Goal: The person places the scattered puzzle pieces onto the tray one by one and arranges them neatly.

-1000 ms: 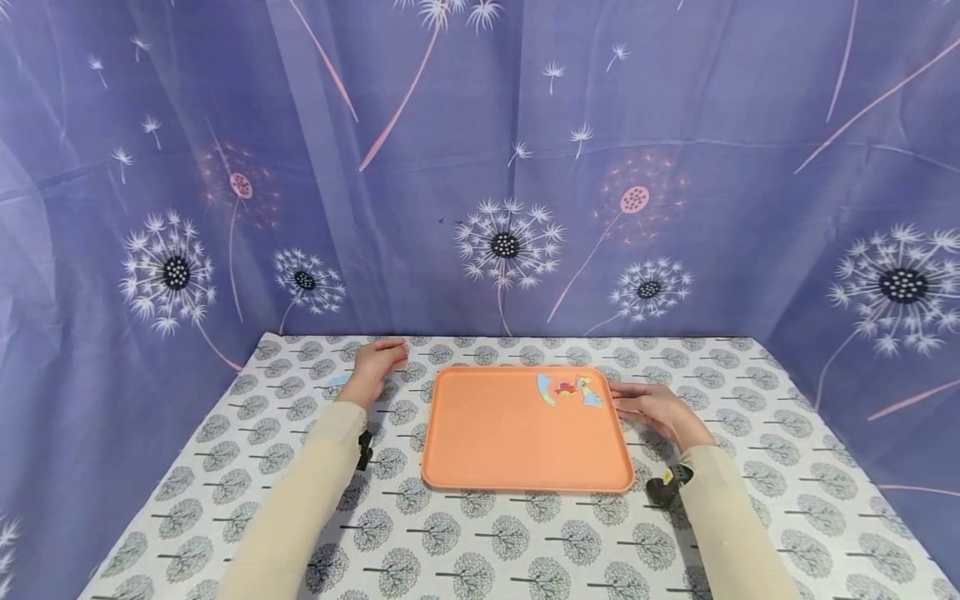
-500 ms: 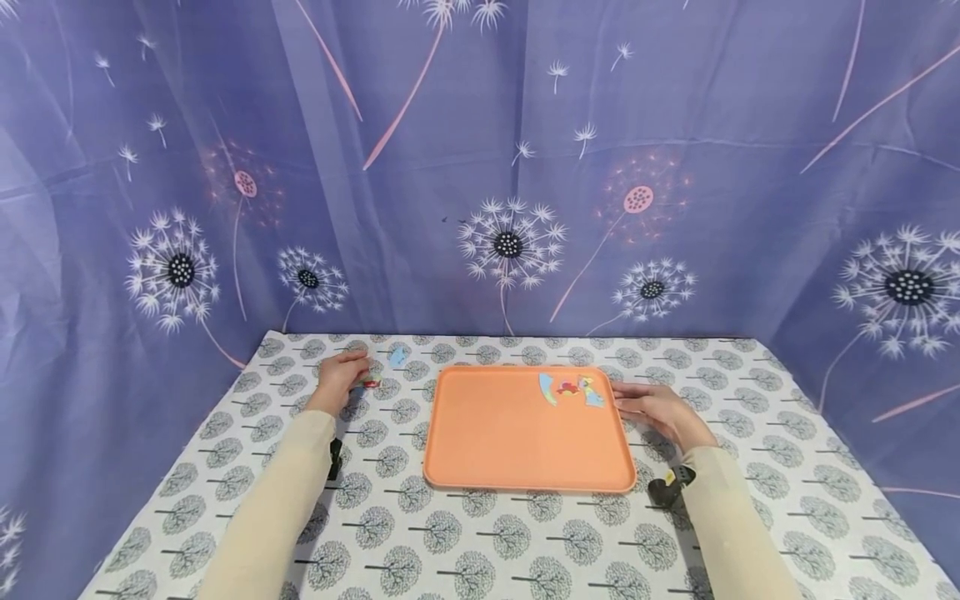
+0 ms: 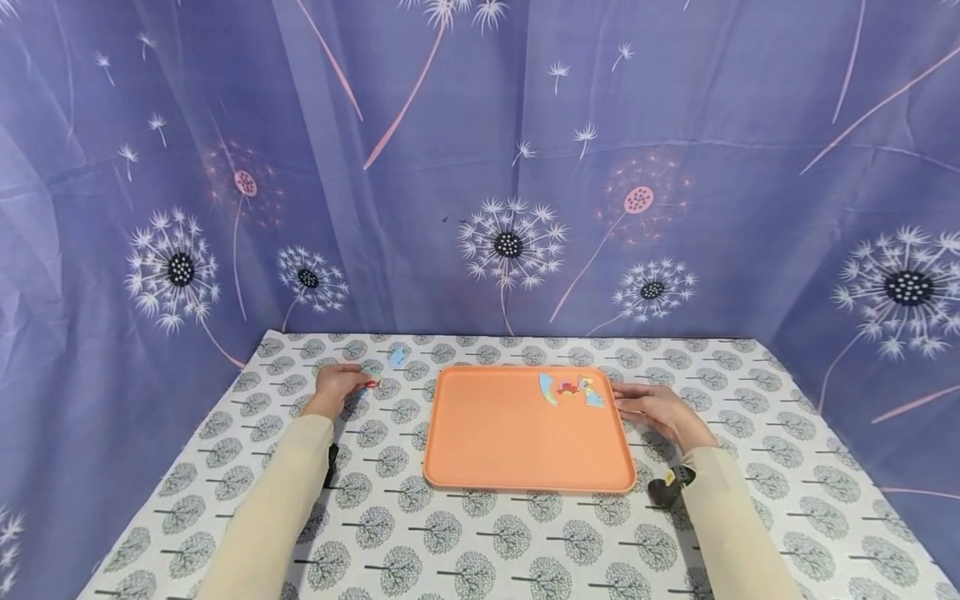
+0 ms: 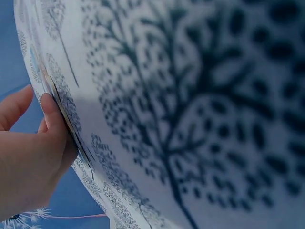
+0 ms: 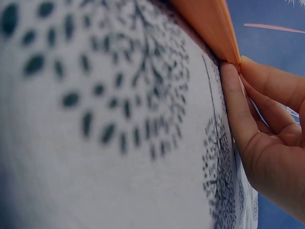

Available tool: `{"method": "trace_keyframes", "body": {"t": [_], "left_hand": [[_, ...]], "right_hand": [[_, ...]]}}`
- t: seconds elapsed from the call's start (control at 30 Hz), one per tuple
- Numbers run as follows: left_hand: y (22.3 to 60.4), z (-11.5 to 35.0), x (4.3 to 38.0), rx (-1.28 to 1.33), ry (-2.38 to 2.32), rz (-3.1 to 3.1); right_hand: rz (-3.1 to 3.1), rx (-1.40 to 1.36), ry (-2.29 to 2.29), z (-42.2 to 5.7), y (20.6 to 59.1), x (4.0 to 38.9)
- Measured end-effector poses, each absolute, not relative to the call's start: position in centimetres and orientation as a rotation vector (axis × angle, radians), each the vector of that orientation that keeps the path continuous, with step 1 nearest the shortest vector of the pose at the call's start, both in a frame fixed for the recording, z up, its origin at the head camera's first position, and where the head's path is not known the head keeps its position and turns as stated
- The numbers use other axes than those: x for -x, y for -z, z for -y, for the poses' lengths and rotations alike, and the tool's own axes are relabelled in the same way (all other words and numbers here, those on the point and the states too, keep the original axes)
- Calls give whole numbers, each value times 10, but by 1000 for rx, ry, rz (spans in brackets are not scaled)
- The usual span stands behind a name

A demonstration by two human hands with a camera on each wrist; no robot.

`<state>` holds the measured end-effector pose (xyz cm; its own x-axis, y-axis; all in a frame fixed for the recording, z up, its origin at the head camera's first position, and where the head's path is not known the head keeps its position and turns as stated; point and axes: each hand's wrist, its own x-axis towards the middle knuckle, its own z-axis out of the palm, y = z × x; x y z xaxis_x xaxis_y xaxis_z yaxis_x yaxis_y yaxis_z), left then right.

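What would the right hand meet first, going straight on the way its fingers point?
The tray, at its right rim. The right hand seems to touch that rim, though depth there is hard to judge.

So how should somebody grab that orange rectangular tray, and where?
Probably with two hands, from left and right, by the raised rim on the short sides of the orange rectangular tray: it lies flat, so the rim likely offers the best hold.
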<state>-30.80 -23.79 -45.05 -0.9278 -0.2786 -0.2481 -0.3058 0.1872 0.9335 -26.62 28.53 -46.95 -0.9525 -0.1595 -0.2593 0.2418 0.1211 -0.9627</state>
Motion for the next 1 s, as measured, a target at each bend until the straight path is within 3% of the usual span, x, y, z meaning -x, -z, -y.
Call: {"method": "trace_keyframes", "body": {"t": [1.0], "left_hand": [[454,226,311,464,-1508,-2714]], "right_hand": [[-2123,-71,1873,-285,468,265]]}}
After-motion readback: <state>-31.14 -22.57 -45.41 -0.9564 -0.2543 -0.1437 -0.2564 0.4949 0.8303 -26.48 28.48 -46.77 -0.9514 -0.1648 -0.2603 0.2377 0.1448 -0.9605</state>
